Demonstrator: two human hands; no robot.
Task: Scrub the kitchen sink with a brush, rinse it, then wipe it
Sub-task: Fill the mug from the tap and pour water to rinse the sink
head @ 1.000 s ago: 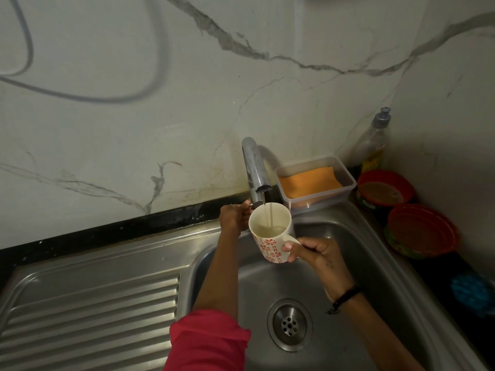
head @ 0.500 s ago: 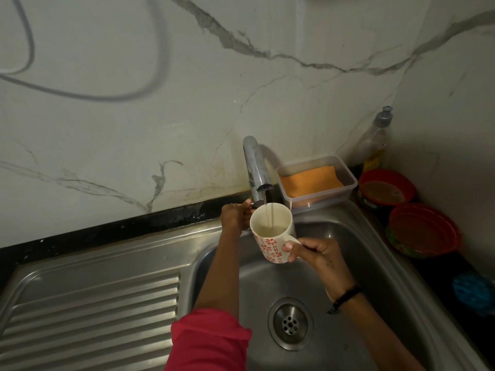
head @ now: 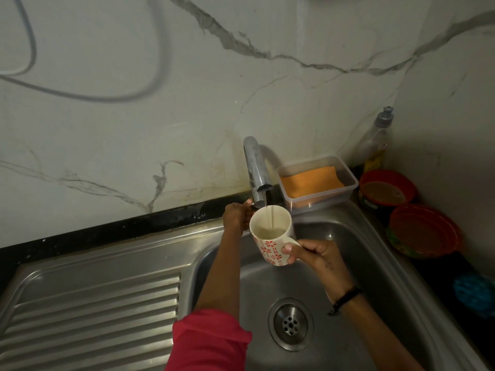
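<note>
The steel sink (head: 356, 236) lies below me, its drain (head: 290, 324) near the front. My right hand (head: 313, 254) grips the handle of a white mug with red flowers (head: 270, 236), held upright under the chrome tap (head: 257, 170). A thin stream of water runs from the spout into the mug, which is partly filled. My left hand (head: 237, 215) is closed on the tap's handle at its base, behind the mug. No brush shows in either hand.
A ribbed steel drainboard (head: 93, 311) lies left of the basin. At the back right stand a clear plastic box with an orange cloth (head: 316, 180), a soap bottle (head: 376, 143), two red-rimmed bowls (head: 423, 231) and a blue scrubber (head: 474, 290).
Almost nothing moved. Water keeps running into the mug and both hands stay where they were.
</note>
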